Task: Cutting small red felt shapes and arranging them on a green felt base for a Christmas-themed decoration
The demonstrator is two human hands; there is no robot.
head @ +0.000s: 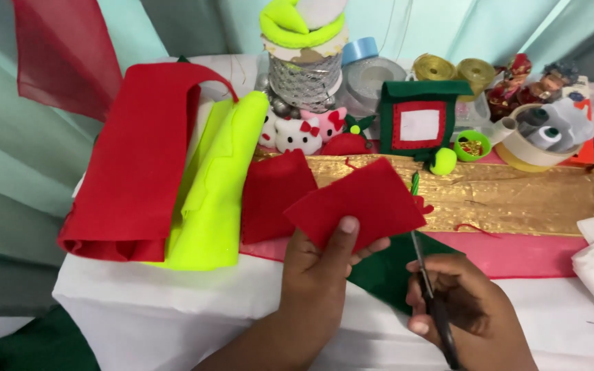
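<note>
Held up in the left hand point(321, 264) is a red felt piece point(362, 199), pinched between the thumb on its front and the fingers behind it, just above the table's near edge. Scissors point(431, 302) are gripped in the right hand point(465, 309), whose fingers are closed around the handles; the blades are pointed upward and reach the right edge of the red felt piece. Whether the blades are parted cannot be told. Beneath both hands a dark green felt sheet point(386, 271) is spread on the white tablecloth point(173, 309). A second red felt scrap point(273, 192) is seen just left of the held piece, and beside it a neon yellow felt roll point(218, 199) is laid against a larger red felt roll point(142, 158). Behind the held piece a gold strip point(510, 196) is stretched across the table. Farther back, a small green and red felt house point(419, 120), white cat figures point(297, 134) and ribbon spools point(455, 69) are lined up.
</note>
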